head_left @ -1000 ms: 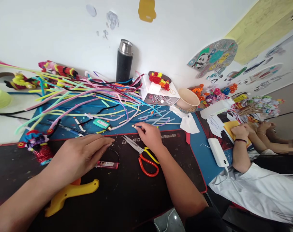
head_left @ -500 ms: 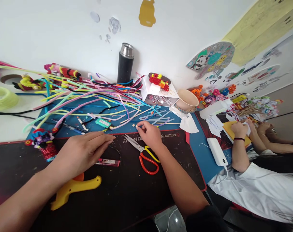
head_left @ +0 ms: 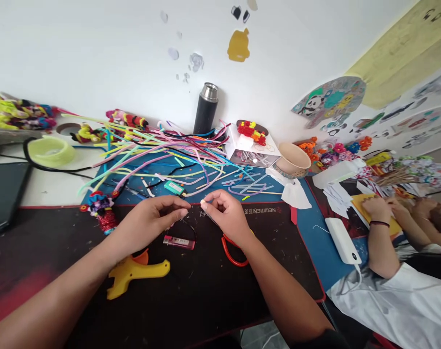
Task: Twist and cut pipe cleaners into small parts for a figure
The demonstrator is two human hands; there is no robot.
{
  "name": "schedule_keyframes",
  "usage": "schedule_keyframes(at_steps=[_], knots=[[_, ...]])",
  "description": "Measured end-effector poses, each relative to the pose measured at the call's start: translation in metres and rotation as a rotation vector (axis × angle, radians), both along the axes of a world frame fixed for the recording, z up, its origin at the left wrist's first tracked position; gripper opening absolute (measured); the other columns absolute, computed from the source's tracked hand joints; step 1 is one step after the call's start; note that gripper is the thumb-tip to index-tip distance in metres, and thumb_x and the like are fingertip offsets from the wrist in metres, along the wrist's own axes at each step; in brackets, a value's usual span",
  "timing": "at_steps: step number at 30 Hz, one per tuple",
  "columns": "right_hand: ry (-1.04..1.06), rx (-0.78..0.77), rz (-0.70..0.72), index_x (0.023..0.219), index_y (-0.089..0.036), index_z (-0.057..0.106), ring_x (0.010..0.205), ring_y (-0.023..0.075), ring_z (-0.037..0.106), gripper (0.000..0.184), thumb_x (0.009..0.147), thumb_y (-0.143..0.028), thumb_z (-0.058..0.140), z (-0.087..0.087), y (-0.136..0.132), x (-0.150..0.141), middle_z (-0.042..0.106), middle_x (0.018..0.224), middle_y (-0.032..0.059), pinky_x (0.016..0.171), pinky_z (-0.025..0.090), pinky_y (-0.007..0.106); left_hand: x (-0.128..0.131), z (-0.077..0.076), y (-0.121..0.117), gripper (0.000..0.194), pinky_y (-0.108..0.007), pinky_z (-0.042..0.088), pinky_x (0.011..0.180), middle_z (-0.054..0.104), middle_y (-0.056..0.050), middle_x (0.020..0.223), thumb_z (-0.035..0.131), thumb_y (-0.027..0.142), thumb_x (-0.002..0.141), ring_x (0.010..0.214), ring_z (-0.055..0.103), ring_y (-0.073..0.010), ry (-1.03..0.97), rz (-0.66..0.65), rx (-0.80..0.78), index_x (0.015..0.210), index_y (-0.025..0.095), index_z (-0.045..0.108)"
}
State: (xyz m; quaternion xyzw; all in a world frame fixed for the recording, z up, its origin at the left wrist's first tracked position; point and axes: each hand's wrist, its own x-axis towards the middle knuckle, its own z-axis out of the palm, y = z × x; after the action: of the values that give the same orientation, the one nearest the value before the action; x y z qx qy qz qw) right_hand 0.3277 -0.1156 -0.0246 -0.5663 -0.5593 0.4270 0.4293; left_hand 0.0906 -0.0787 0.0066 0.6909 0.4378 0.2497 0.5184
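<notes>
My right hand [head_left: 228, 216] pinches a small pale yellow piece [head_left: 202, 201] between thumb and forefinger, above the black mat. Close to it on the left, my left hand [head_left: 158, 215] is curled, thumb near the fingertips; anything held there is too small to make out. Partly under my right hand lie scissors [head_left: 232, 259], with a red handle loop showing and the blades mostly hidden. A pink lighter [head_left: 179, 242] rests on the mat between my forearms. Under my left wrist sits a yellow plastic tool [head_left: 144, 271] with an orange part.
Many coloured pipe cleaners [head_left: 158, 150] lie heaped behind my hands. A red, sparkly pipe-cleaner figure [head_left: 104, 213] is to the left. Further back stand a black flask [head_left: 206, 111], a white box [head_left: 238, 145] and a bowl [head_left: 293, 157]. At right, a co-worker's hand [head_left: 376, 208] rests on yellow material.
My two hands have come close together. The small pale piece that lay on the table is now in my right fingers. My right hand now covers most of the scissors. The view has swung left.
</notes>
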Motion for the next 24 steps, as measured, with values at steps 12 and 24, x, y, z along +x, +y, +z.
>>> schedule_keyframes(at_steps=[12,24], knots=[[0.071,0.042,0.124,0.099,-0.023,0.066,0.058,0.0124,0.042,0.022,0.094,-0.042,0.075,0.011,0.004,-0.032,0.050,0.067,-0.0065,0.057,0.034,0.028,-0.003,-0.006,0.006,0.047,-0.024,0.044,0.057,0.061,0.002,0.069,0.080,0.066,0.086,0.061,0.054,-0.0135,-0.235,-0.058,-0.238,0.092,0.020,0.078],[0.155,0.001,0.143,0.102,-0.024,0.072,0.056,0.0131,0.048,0.031,0.098,-0.055,0.073,0.014,0.000,-0.028,0.055,0.067,-0.0040,0.053,0.037,0.027,-0.004,-0.005,0.007,0.039,-0.023,0.038,0.054,0.059,0.002,0.067,0.080,0.059,0.089,0.058,0.049,-0.0123,-0.290,-0.090,-0.300,0.085,0.021,0.075]])
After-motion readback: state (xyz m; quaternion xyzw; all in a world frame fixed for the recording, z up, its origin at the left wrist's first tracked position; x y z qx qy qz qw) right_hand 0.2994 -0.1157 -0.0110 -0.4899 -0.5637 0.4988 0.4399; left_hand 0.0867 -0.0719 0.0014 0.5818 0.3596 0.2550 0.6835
